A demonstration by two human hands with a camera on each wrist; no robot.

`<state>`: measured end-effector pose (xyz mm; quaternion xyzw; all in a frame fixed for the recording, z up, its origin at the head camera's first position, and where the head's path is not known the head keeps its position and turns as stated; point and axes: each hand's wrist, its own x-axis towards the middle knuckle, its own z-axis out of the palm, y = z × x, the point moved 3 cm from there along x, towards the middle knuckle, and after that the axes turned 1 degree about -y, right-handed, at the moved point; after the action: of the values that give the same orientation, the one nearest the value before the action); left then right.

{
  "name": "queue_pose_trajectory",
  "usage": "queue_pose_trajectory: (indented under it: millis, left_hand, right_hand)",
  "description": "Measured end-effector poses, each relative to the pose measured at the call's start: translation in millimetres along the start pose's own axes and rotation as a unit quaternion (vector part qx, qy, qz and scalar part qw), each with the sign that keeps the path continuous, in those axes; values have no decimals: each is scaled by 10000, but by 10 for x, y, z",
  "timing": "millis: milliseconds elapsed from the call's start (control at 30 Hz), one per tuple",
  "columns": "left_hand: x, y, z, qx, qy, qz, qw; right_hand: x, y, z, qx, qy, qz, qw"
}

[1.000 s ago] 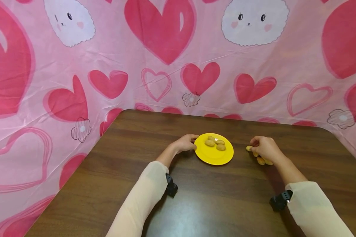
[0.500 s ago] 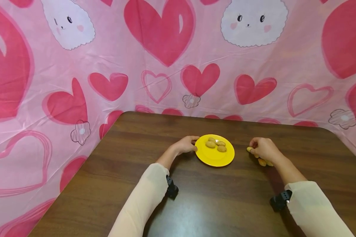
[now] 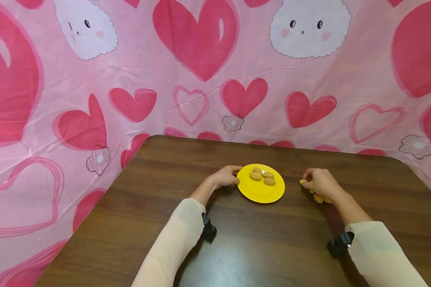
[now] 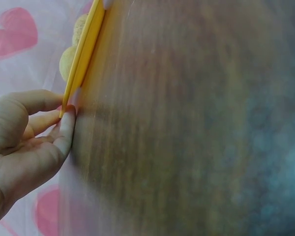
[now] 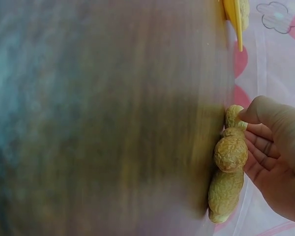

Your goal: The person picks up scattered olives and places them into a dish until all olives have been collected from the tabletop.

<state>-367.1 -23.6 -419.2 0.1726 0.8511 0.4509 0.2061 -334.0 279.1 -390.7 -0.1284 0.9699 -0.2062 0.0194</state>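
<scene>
My left hand (image 3: 224, 176) pinches the left rim of a round yellow plate (image 3: 259, 194). In the left wrist view the fingers and thumb of that hand (image 4: 29, 132) lie on either side of the plate's edge (image 4: 86, 59). Several unshelled peanuts (image 3: 269, 181) lie on the plate's far half. To the right of the plate, my right hand (image 3: 322, 182) pinches a peanut (image 5: 233, 118) between thumb and fingers, low at the tabletop. Other peanuts (image 5: 231, 154) lie close beside it, partly under the hand in the head view.
Everything rests on a dark brown wooden table (image 3: 273, 239). A pink cloth (image 3: 201, 52) with hearts hangs behind the table and along its left side. Each wrist carries a small black camera (image 3: 209, 228).
Both hands keep their places, the left at the plate's rim and the right at the peanuts. The head view shifts very slightly.
</scene>
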Motion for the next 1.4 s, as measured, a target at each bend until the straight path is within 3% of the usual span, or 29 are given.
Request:
queue_pose_trajectory:
  millis: [567,833,1400]
  left_hand:
    - [-6,7,-1,-80,-20,-71,9999]
    - [8,10,-8,-117,-3,-62,9999]
    - [-16,7,5,-151,10,-77,9999]
  right_hand:
    - [2,-90,5,423,505,-96,9978]
    - [52,-153,-17,185,911,-311,9952]
    - [83,-360,50,386,1199,-440,9911]
